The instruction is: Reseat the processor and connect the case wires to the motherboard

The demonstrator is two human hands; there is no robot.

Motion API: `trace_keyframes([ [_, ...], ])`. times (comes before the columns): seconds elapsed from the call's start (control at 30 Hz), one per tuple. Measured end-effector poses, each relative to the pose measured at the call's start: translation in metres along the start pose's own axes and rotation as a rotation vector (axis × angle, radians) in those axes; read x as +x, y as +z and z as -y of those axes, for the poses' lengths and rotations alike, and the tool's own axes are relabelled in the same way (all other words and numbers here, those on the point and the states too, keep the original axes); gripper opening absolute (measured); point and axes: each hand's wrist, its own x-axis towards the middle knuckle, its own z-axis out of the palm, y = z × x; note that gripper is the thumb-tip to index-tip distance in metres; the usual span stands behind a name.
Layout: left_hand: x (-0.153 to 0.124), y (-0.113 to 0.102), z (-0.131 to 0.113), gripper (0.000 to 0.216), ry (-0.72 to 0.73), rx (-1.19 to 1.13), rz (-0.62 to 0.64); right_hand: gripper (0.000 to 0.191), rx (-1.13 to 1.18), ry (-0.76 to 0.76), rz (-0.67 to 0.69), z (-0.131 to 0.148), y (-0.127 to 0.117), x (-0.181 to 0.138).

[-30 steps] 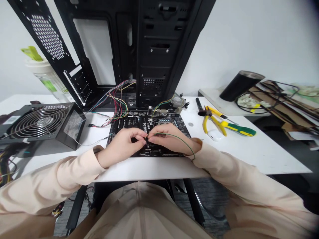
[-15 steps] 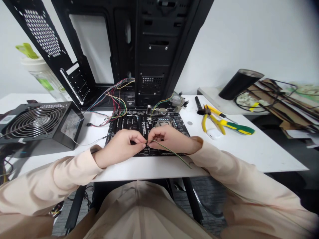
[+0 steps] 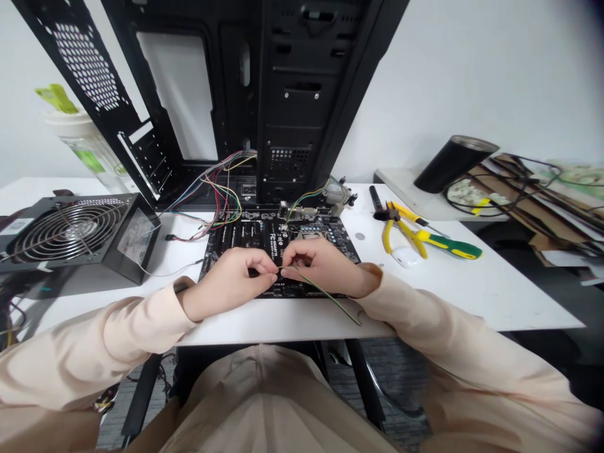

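Observation:
Above the black motherboard [image 3: 250, 236], my left hand [image 3: 236, 277] and my right hand [image 3: 321, 267] meet with thumbs and forefingers pinched. Between their fingertips runs the end of a thin green wire [image 3: 325, 293]. The wire trails from my right fingers down to the right, over the table's front edge. Its very tip is hidden or too small to make out at my left fingertips. The board lies flat on the white table [image 3: 245, 321], partly covered by my hands. Beyond it stands an open black computer case [image 3: 302, 126].
A power supply [image 3: 141, 245] sits at left, before a clear bottle [image 3: 80, 141]. Coloured wires [image 3: 221, 189] spill from the case. A CPU cooler [image 3: 336, 190] is behind the board. Pliers [image 3: 389, 233], a green-yellow screwdriver [image 3: 448, 244] and a white earphone case [image 3: 406, 257] lie right. A black cup [image 3: 453, 163] stands beyond.
Both hands keep their pinch on the green wire with almost no movement. The wire's hanging part has shifted slightly, and the whole view has moved a little.

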Motion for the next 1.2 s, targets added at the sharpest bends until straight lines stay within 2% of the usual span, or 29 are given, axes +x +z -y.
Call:
trace_keyframes([
  [0.17,0.0001,0.0003,0.0005,0.010,0.010,-0.003,-0.009,0.006,-0.011,-0.011,-0.055,-0.0033,0.0020,-0.0011],
  [0.4,0.0001,0.0005,0.0018,0.009,0.038,0.013,-0.012,0.008,-0.005,-0.085,-0.031,-0.0056,0.0014,-0.0004],
  [0.6,-0.0012,0.0008,0.0035,0.009,0.059,0.031,-0.027,0.004,-0.002,-0.046,-0.041,-0.0024,0.0024,-0.0022],
  [1.0,-0.0005,0.0013,0.0020,0.009,0.072,0.025,-0.023,0.005,0.045,-0.099,-0.023,-0.0004,0.0078,-0.0052],
  [1.2,-0.0004,0.0010,0.0029,0.009,0.063,0.046,-0.021,0.003,0.108,-0.031,-0.003,0.0030,0.0092,-0.0061],
])
